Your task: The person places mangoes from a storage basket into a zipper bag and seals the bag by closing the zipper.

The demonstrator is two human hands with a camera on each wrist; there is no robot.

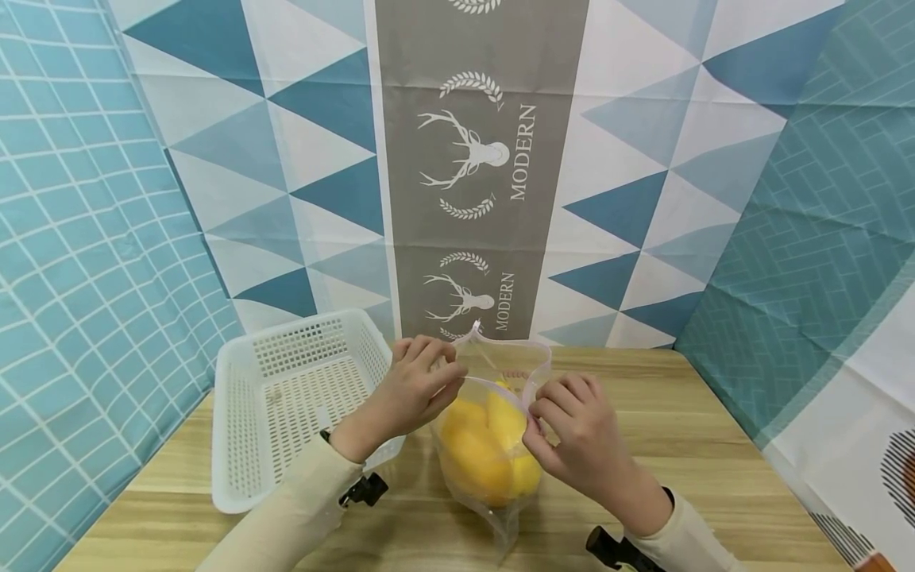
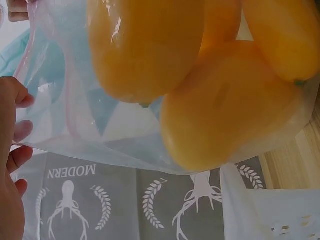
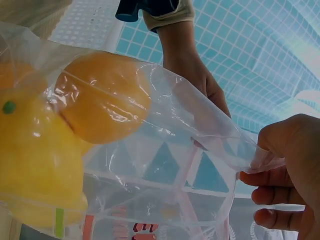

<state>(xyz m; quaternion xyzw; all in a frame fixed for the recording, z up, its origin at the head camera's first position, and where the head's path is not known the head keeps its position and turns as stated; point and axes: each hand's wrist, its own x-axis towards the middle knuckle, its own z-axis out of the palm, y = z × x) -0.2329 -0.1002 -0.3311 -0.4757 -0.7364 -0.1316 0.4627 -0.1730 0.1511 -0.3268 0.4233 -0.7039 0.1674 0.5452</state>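
Note:
A clear zip bag with a pinkish zip strip stands on the table, its mouth spread apart. Several yellow-orange mangoes fill its lower part; in the left wrist view one mango shows a small green tip. My left hand pinches the bag's rim on the left side. On the right side my right hand pinches the rim between thumb and forefinger, and the right wrist view shows this hand with the film drawn to a point, its other fingers bent beside it.
A white perforated plastic basket stands left of the bag, partly behind my left forearm. The wooden table ends at a patterned cloth wall at the back, with tiled-pattern sheets on both sides.

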